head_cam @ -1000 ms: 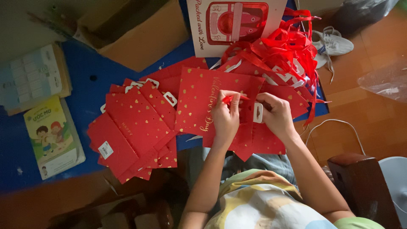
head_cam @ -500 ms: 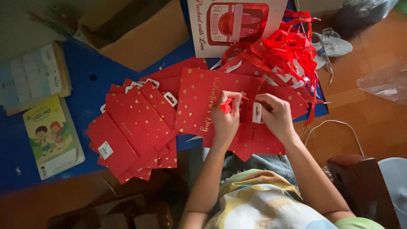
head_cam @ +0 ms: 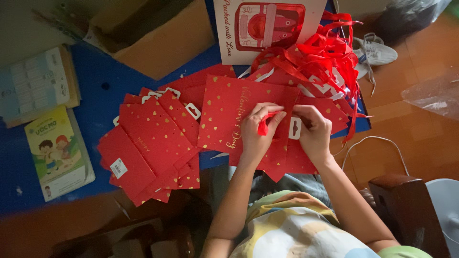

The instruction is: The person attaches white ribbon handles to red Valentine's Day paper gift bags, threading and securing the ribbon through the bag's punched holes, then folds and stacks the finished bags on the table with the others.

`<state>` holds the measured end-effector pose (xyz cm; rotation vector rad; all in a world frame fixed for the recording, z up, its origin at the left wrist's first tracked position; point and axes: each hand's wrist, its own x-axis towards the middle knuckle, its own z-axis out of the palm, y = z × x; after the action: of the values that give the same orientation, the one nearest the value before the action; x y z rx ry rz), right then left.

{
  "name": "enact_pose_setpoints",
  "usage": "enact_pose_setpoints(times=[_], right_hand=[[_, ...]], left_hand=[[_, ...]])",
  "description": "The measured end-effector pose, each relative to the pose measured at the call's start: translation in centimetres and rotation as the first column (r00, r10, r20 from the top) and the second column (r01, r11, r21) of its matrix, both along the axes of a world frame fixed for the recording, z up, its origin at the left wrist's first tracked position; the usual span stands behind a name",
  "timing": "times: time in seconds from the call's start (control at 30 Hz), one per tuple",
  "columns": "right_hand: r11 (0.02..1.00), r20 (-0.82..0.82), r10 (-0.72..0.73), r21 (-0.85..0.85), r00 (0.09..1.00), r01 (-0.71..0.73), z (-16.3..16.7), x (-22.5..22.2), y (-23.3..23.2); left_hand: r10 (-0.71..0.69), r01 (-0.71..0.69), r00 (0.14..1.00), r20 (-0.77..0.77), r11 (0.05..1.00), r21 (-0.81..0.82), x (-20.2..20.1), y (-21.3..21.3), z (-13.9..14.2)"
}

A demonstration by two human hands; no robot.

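Red ribbon: your left hand [head_cam: 258, 131] pinches a short red ribbon end [head_cam: 264, 125] between thumb and fingertips, closed tight on it.
Right hand: your right hand [head_cam: 313, 134] is curled shut on the top edge of the red gift bag [head_cam: 229, 112], fingers just beside its white handle slot [head_cam: 295, 128].
Bag in hand: it lies flat across your lap edge and the blue table [head_cam: 95, 81], gold hearts and gold script facing up, directly under both hands.
Progress: judging by the slot, which looks bare, the ribbon is not yet threaded through this bag.
Left of the bag: a fanned stack of flat red bags [head_cam: 153, 143], their slots showing no ribbon, so most of the pile seems to be waiting.
Beyond the bag: a loose heap of red ribbons [head_cam: 325, 52], touching a white printed box [head_cam: 229, 33].
Far left of the bag: a children's book [head_cam: 60, 153] and a cardboard box [head_cam: 158, 38].
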<state>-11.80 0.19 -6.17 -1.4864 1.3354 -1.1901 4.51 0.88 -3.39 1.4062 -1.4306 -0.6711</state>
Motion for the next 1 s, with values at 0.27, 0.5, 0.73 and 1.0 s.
enact_pose_setpoints(times=[0.27, 0.5, 0.73, 1.0], right_hand=[[1.000, -0.168, 0.014, 0.016, 0.986, -0.011, 0.6, 0.1, -0.4], [0.996, -0.193, 0.034, -0.079, 0.981, -0.050, 0.5, -0.1, -1.0], [0.995, -0.075, 0.079, -0.059, 0.994, -0.083, 0.3, -0.4, -1.1], [0.991, -0.183, 0.042, -0.115, 0.982, -0.063, 1.0, 0.3, -1.2]], left_hand=[[-0.023, 0.022, 0.998, -0.062, 0.999, -0.031, -0.1, 0.1, -0.6], [0.019, -0.022, 0.995, -0.093, 0.999, -0.031, -0.3, -0.1, -0.3], [0.017, -0.021, 0.995, -0.102, 0.999, -0.039, -0.2, -0.2, -0.1], [-0.019, 0.015, 0.993, -0.115, 0.999, -0.035, 0.0, -0.1, 0.0]])
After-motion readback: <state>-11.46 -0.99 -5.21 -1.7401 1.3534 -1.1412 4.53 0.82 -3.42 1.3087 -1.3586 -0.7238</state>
